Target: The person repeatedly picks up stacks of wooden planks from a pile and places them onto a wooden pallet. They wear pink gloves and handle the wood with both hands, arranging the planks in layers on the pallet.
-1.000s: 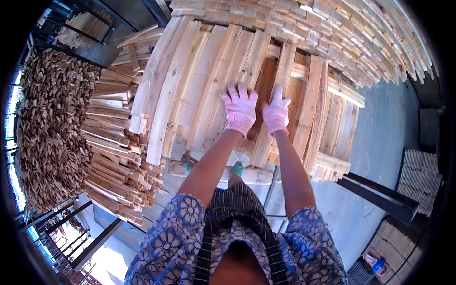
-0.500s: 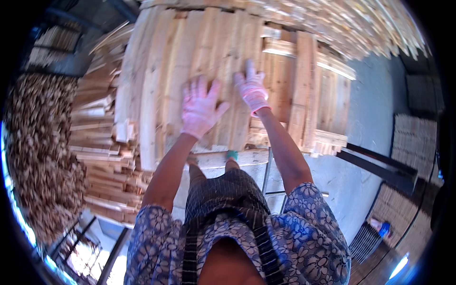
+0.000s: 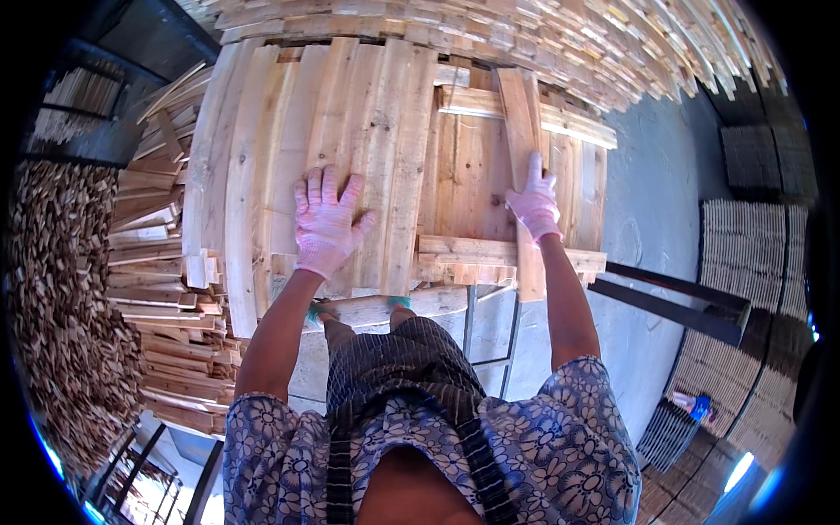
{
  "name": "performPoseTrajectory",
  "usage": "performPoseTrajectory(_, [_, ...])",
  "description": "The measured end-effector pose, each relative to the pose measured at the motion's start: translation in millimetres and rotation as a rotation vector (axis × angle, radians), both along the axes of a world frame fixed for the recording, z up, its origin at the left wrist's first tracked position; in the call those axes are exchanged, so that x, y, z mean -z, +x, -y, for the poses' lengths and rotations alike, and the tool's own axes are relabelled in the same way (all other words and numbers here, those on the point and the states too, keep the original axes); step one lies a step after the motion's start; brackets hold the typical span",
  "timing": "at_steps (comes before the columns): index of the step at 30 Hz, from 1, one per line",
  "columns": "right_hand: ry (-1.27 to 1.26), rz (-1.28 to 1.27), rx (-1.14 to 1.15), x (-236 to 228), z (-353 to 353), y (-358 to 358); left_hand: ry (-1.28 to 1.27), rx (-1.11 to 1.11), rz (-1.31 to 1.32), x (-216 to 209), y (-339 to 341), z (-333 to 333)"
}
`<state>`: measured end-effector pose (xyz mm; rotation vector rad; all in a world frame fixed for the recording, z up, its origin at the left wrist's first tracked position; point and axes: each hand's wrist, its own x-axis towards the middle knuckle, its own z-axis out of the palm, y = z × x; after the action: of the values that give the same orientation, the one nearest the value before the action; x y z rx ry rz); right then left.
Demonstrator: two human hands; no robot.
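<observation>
My left hand [image 3: 328, 223], in a pinkish-white knit glove, lies flat with spread fingers on a row of wooden boards [image 3: 337, 114] laid side by side lengthwise. To the right, my right hand [image 3: 535, 208], gloved the same way, is closed on a loose plank [image 3: 516, 109], its thumb at the left edge and its fingers along the right. This plank lies slightly tilted across two crosspieces, and its near end sticks out past the near crosspiece [image 3: 464, 251]. The far crosspiece [image 3: 573, 125] runs under its upper part. More boards show beneath, between the crosspieces.
Stacked timber [image 3: 525, 35] stands along the far side. On the left are loose boards [image 3: 166, 306] and a large heap of wood pieces [image 3: 66, 289]. Dark metal bars [image 3: 674, 302] jut out at right over the grey floor [image 3: 656, 175]. Bundled slats [image 3: 744, 245] stand beyond.
My right hand has moved right from the row of boards onto the loose plank, which now sits more tilted. My left hand stays flat on the boards. The view has shifted slightly.
</observation>
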<state>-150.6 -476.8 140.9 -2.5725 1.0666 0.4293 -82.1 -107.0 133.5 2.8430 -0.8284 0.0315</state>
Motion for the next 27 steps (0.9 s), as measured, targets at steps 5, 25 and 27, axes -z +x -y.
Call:
performPoseTrajectory(5, [0.188, 0.255, -0.045, 50.3, -36.7, 22.5, -0.038, 0.008, 0.038, 3.9, 0.1, -4.5])
performPoseTrajectory(25, [0.607, 0.667, -0.323, 116.7, -80.7, 36.9, -0.325, 0.021, -0.12, 4.6, 0.4, -7.9])
performPoseTrajectory(27, [0.506, 0.593, -0.338, 125.8, -76.5, 32.9, -0.281, 0.034, -0.108, 3.9, -0.2, -10.8])
